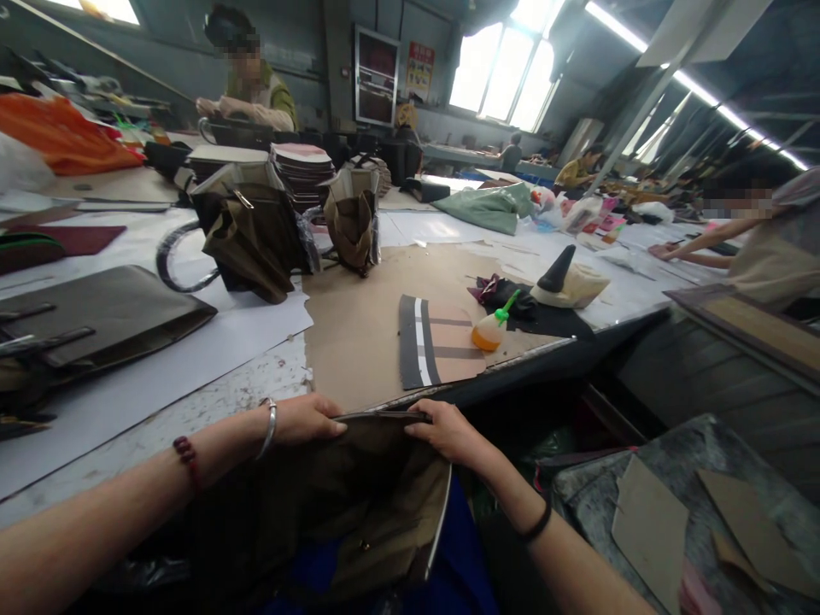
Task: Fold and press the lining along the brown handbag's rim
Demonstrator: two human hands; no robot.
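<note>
A dark olive-brown bag or lining piece hangs open near my lap, below the table edge. My left hand grips its upper rim at the left, thumb and fingers closed on the edge. At the right part of the same rim, my right hand pinches the fabric. A small metal piece shows on the inner fabric. Just beyond my hands, a curved grey, white and tan panel lies on brown paper, beside a bottle of orange liquid with a green nozzle.
Two brown bags stand behind, near stacked pieces. A dark flat bag lies left. A stool with card pieces is at right. People work across the table and at right.
</note>
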